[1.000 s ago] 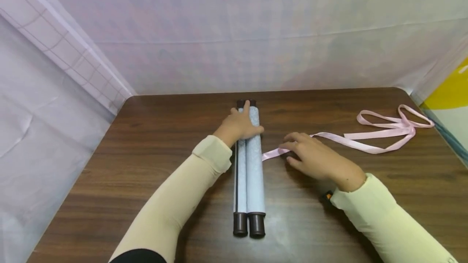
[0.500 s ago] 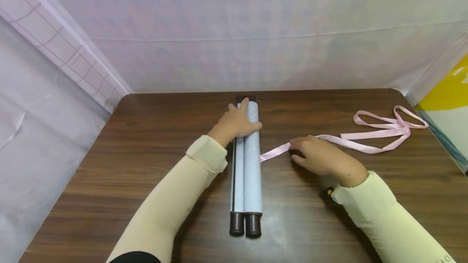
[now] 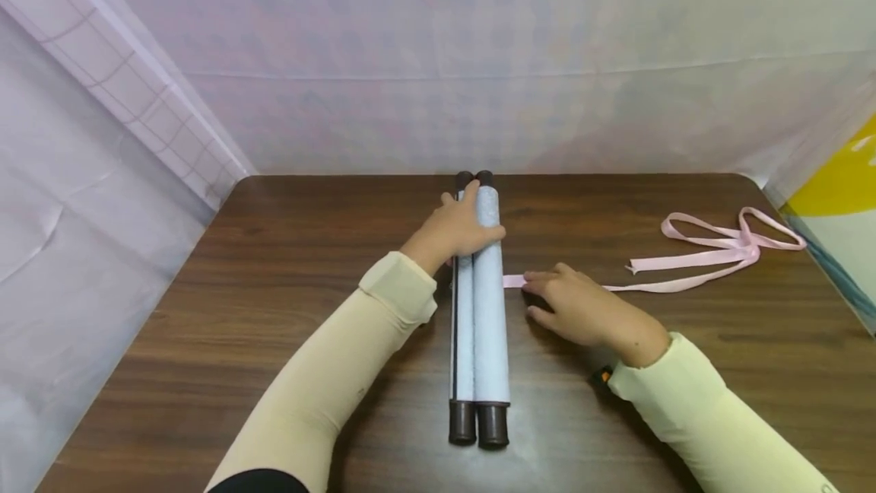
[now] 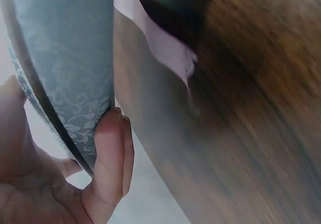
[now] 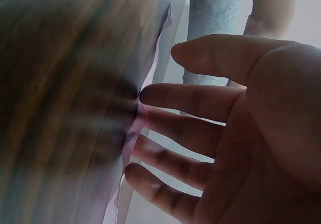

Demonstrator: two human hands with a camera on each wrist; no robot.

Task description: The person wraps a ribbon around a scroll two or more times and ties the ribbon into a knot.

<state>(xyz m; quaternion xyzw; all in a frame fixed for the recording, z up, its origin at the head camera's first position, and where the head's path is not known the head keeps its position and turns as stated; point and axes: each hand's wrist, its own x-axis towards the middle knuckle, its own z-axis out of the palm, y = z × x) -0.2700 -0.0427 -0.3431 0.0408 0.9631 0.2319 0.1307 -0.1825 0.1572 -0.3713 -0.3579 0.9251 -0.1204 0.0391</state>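
Note:
A double-rolled hanging scroll [image 3: 490, 326], pale blue with a floral pattern and dark brown end knobs, lies lengthwise mid-table in the head view. My left hand [image 3: 455, 227] grips it near its far end; in the left wrist view, curled fingers [image 4: 110, 153] wrap its edge and a gap shows between scroll and table. A pink satin ribbon [image 3: 657, 287] passes under the scroll; its frayed tip [image 4: 188, 68] shows beyond the scroll in the left wrist view. Right of the scroll, my right hand [image 3: 582, 306] presses straight fingertips [image 5: 150, 94] onto the ribbon against the table.
The ribbon's loose loops [image 3: 746, 238] lie at the right of the brown wooden table [image 3: 274, 310]. A pale patterned curtain [image 3: 438, 97] hangs along the table's back edge. Something yellow [image 3: 831, 173] shows beyond the right edge.
The right hand has moved left toward the scroll along with the ribbon, which now runs straighter under it. The left hand still grips the scroll, whose far end appears higher.

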